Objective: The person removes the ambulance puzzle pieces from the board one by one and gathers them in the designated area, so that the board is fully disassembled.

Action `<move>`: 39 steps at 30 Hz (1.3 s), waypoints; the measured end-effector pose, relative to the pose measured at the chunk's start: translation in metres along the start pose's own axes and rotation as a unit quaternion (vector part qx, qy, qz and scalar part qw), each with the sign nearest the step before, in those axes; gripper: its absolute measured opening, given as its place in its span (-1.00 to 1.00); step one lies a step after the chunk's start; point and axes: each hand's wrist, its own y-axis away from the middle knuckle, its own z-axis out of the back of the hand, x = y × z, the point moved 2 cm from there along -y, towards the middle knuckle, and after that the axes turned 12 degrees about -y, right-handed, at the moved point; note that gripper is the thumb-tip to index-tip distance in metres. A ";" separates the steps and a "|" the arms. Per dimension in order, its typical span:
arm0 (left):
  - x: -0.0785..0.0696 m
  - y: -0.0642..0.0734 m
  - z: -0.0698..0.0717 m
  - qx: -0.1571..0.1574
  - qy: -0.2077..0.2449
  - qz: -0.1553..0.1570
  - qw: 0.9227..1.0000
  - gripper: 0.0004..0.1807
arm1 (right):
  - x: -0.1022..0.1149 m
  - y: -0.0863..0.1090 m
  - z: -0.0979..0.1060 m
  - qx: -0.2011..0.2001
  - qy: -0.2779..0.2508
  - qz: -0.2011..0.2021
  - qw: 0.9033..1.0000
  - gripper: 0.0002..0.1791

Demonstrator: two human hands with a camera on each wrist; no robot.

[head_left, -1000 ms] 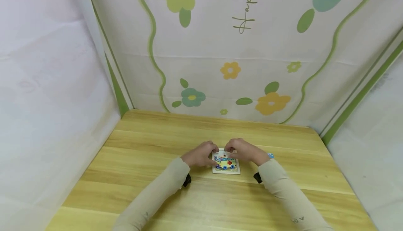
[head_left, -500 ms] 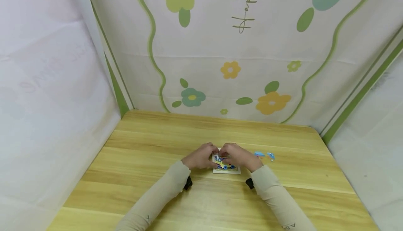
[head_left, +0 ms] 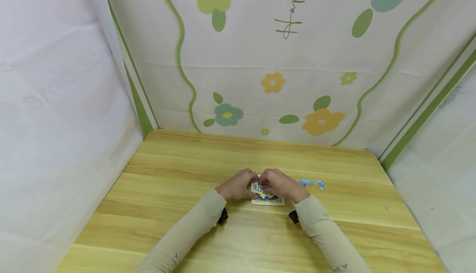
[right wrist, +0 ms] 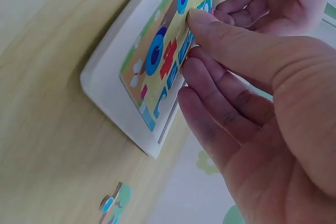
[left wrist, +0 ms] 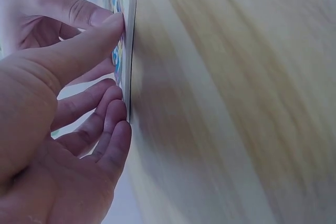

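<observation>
In the head view a small jigsaw board [head_left: 261, 203] with a white rim lies on the table, bearing a yellow ambulance picture. My left hand [head_left: 238, 185] grips its left side: in the left wrist view the thumb rests at the near edge [left wrist: 127, 3] and the curled fingers touch the rim. Over the upper middle of the picture is my right hand [head_left: 281, 183]. Its thumb and curled fingers pinch at a puzzle piece [right wrist: 185, 45] in the right wrist view, mostly covered by the fingertips. A bare white strip of the board shows beside the picture's upper edge.
Two loose puzzle pieces, one blue and red [head_left: 306, 182] and one blue and orange [head_left: 320, 185], lie on the wooden table [head_left: 238, 240] right of the board. A flowered cloth [head_left: 238, 58] hangs behind the table, with white cloth walls at both sides.
My right hand has moved left and inward over the board, uncovering the loose pieces at its right. Since half a second ago both hands have stayed nearly still. The left hand keeps its grip.
</observation>
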 end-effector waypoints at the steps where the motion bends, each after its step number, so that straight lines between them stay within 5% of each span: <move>1: 0.000 0.000 0.000 0.001 -0.001 0.001 1.000 -0.45 | 0.000 0.000 0.000 -0.001 -0.004 -0.002 1.000 -0.78; 10: -0.002 -0.002 0.000 0.004 -0.021 -0.003 1.000 -0.46 | -0.004 -0.004 0.004 -0.013 -0.080 -0.006 0.997 -0.88; 29: -0.003 -0.001 0.001 0.003 -0.018 0.004 1.000 -0.46 | -0.001 -0.003 0.007 -0.006 -0.086 -0.022 0.996 -0.87; 39: -0.002 -0.001 0.000 0.001 -0.021 0.002 1.000 -0.38 | 0.008 0.003 0.033 -0.011 -0.068 -0.025 0.997 -0.84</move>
